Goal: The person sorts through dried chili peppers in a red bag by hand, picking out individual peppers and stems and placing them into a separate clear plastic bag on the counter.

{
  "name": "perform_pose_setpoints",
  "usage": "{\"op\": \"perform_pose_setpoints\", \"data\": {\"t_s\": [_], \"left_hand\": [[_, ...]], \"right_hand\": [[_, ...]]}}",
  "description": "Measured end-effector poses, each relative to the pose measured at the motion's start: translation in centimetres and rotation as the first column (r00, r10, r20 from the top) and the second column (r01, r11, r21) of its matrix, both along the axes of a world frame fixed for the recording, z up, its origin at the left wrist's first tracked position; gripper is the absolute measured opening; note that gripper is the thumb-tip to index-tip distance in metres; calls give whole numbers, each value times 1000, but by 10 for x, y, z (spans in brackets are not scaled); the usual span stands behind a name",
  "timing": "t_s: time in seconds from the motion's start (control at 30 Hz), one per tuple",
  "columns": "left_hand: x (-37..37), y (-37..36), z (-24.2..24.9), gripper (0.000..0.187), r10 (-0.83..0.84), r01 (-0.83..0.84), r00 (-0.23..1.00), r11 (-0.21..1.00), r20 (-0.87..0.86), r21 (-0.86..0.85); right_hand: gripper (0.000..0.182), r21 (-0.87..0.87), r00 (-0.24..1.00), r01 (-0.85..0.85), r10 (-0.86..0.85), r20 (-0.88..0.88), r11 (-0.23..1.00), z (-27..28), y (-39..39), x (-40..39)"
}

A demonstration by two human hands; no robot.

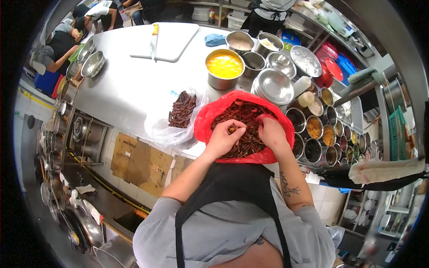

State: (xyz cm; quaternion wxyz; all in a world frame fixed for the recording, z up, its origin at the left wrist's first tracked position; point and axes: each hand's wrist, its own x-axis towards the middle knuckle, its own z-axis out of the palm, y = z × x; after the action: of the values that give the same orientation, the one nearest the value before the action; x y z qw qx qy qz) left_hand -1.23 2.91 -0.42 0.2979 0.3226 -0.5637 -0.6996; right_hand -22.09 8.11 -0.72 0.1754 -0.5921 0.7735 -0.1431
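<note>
A red plastic bag [210, 117] full of dried red chillies [232, 117] sits open at the near edge of the steel table [120, 85]. My left hand [223, 137] rests inside the bag with its fingers curled around a chilli. My right hand [271, 132] is also in the bag, at its right side, fingers pinched on chillies by the bag's rim. A clear plastic bag [161, 127] to the left holds a smaller pile of dark dried chillies [182, 109].
Behind the bags stand a pot of yellow liquid [224, 67], several steel bowls [273, 85] and pots. Rows of spice tins [321, 134] line the right. A white cutting board with a knife [154, 41] lies far back. Other people work at the far left [60, 47].
</note>
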Motion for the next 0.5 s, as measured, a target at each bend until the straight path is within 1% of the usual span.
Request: {"op": "perform_pose_setpoints", "data": {"t_s": [0.07, 0.1, 0.2, 0.23, 0.3, 0.33, 0.4, 0.43, 0.5], "left_hand": [[-3, 1, -2, 14, -16, 16, 1000, 1000, -3, -10], [-4, 0, -2, 14, -35, 35, 999, 999, 2, -11], [-3, 1, 4, 16, -32, 35, 999, 998, 42, -58], [-1, 0, -1, 17, -22, 24, 999, 999, 46, -44], [0, 0, -8, 17, 19, -13, 999, 993, 48, -121], [-1, -1, -10, 17, 37, -29, 998, 987, 49, -161], [-4, 0, -11, 16, 37, -28, 998, 987, 53, -156], [-4, 0, -11, 16, 36, -27, 998, 988, 54, -155], [-4, 1, -5, 16, 11, -6, 999, 995, 52, -96]], "right_hand": [[33, -41, 997, -48, 46, -58, 998, -21, 0, -3], [34, -63, 994, -70, 64, -91, 996, -22, -1, -2], [36, -9, 1000, -4, 4, 18, 1000, -12, -6, -3], [34, 7, 997, -16, 16, 72, 1000, 0, -8, -1], [29, 42, 982, -39, 31, 188, 998, 22, -8, 4], [27, 9, 979, -39, 37, 199, 999, 22, -9, 6], [22, -54, 975, -34, 45, 218, 998, 21, -7, 9], [22, -47, 981, -46, 54, 186, 998, 13, -6, 9], [22, -39, 990, -69, 73, 117, 997, -8, -8, 7]]}}
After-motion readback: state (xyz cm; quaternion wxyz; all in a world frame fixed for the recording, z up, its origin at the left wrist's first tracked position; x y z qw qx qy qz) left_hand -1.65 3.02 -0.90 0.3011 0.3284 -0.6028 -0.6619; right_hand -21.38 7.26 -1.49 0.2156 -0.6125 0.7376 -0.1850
